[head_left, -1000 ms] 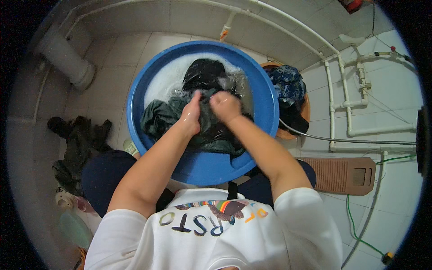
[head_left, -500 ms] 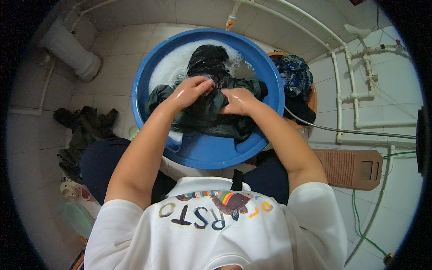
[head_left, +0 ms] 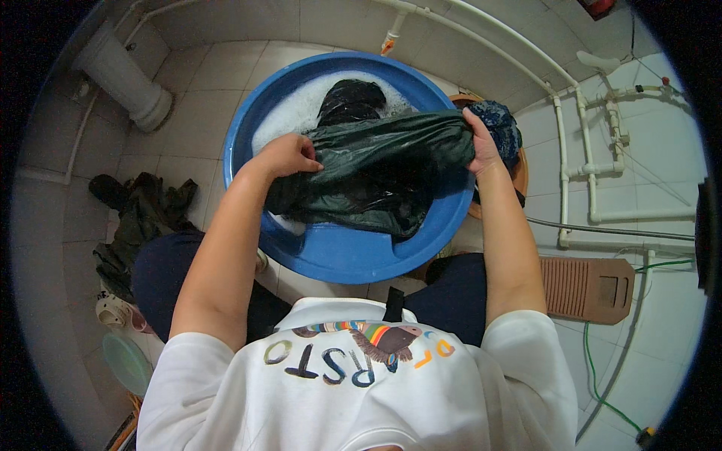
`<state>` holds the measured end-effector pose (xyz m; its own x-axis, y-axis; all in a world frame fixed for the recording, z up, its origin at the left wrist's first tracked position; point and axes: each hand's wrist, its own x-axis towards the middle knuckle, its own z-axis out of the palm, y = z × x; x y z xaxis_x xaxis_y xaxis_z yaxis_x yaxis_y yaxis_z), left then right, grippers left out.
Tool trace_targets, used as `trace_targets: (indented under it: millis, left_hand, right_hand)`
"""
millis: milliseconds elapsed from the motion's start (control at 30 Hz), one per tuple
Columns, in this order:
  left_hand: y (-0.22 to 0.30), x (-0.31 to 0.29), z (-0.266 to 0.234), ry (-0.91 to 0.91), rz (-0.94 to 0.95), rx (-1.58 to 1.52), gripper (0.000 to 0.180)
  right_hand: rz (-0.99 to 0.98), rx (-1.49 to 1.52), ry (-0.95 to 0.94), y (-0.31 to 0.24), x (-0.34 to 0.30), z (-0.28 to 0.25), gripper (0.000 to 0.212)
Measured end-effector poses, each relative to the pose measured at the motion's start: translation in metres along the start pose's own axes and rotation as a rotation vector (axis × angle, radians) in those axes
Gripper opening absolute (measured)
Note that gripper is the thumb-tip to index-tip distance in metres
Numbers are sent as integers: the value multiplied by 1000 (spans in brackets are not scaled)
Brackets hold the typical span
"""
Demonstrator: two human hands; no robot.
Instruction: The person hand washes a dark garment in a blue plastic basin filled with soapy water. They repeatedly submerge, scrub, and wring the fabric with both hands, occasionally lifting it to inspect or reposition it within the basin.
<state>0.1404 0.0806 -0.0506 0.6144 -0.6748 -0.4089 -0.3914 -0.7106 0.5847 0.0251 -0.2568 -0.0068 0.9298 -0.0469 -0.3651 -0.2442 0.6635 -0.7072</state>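
Observation:
A wet dark green garment (head_left: 383, 169) is stretched between my two hands over a blue basin (head_left: 335, 259). My left hand (head_left: 289, 156) pinches its left part, fingers closed on the cloth. At its right end, by the basin's right rim, my right hand (head_left: 481, 140) grips the fabric between thumb and fingers. The lower part of the garment rests in the basin. Behind it a bunched black wet cloth (head_left: 351, 101) bulges out of white suds (head_left: 282, 120).
An orange-brown tub (head_left: 520, 177) with dark blue patterned cloth (head_left: 496, 128) stands right of the basin. A brown washboard (head_left: 587, 289) lies farther right, near white pipes (head_left: 564, 165). Dark clothes (head_left: 143, 218) lie on the left floor, with clogs (head_left: 113, 311) and a pale green basin (head_left: 126, 364) nearer.
My hands have moved apart, the right one outward to the basin's right rim and the left one slightly left. The green garment, bunched before, is now lifted and spread between them.

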Motion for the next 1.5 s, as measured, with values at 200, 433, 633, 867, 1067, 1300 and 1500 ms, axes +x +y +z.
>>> trace_targets:
  millis: [200, 433, 633, 867, 1067, 1300, 1500]
  left_hand:
    - [-34, 16, 38, 339, 54, -265, 66]
    - [27, -4, -18, 96, -6, -6, 38]
    - [33, 7, -1, 249, 175, -1845, 30]
    - [16, 37, 55, 134, -67, -1995, 33]
    - [46, 34, 61, 233, -107, -1697, 57]
    - [51, 29, 61, 365, -167, -1955, 46]
    - [24, 40, 64, 203, -109, -1883, 47]
  right_hand:
    - [64, -1767, 322, 17, 40, -29, 60]
    - [34, -1631, 93, 57, 32, -10, 79]
    - [61, -917, 230, 47, 53, -12, 44]
    - [250, -1912, 415, 112, 83, -11, 37]
    - [672, -1689, 253, 112, 109, -74, 38]
    - [-327, -1557, 522, 110, 76, 14, 40]
    - [-907, -1495, -295, 141, 11, 122, 30]
